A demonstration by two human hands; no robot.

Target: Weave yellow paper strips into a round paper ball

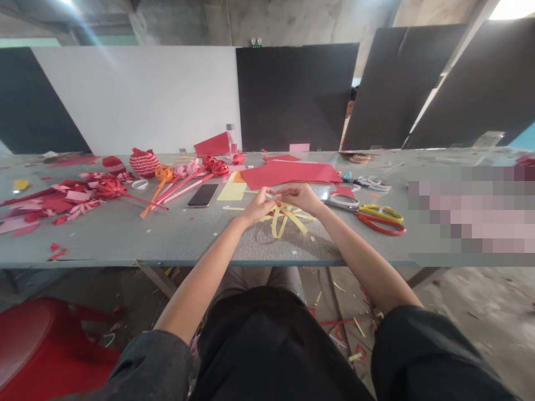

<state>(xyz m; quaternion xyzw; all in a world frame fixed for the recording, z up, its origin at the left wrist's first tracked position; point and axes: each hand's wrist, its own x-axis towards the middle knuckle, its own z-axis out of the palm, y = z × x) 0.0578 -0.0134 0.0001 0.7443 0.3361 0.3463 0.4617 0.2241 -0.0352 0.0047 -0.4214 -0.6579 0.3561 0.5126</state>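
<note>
Yellow paper strips [278, 224] spread out like a star below my fingers, some of them curved into loops, with a small orange part near the middle. My left hand [261, 205] is closed, its fingertips pinching the strips from the left. From the right, my right hand [300, 196] meets it with thumb and fingers pressed together on the same strips. The fingertips of both hands nearly touch and hide part of the centre. Behind the hands lie red paper sheets [292, 172], and a yellow sheet [231, 190] is to the left.
A phone [203, 195] lies left of the hands, beside paper flowers on stems [184, 186]. Scissors with red and yellow handles [380, 218] are at the right. Red and pink paper pieces [71, 200] cover the left. A red stool [45, 340] stands below.
</note>
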